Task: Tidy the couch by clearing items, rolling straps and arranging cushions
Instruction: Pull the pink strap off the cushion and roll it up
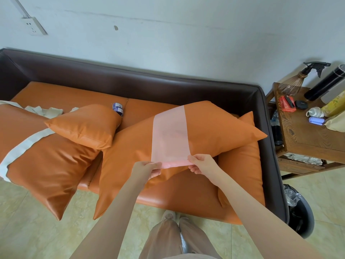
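Head view: pink strap's [170,135] far end perhaps behind cushion [214,128].

A wooden side table [308,139] bears a spray bottle [306,71], perhaps glass; black bin [300,212] below

Couch [168,79] against the wall. Big cushion [214,128] lies across the seat at centre-right, strap [170,135] draped over it. Small cushion [84,126] to its left, resting on another large cushion [46,165] at far left. Tabletop [308,135] right of the couch, bin [298,208] in front of it.
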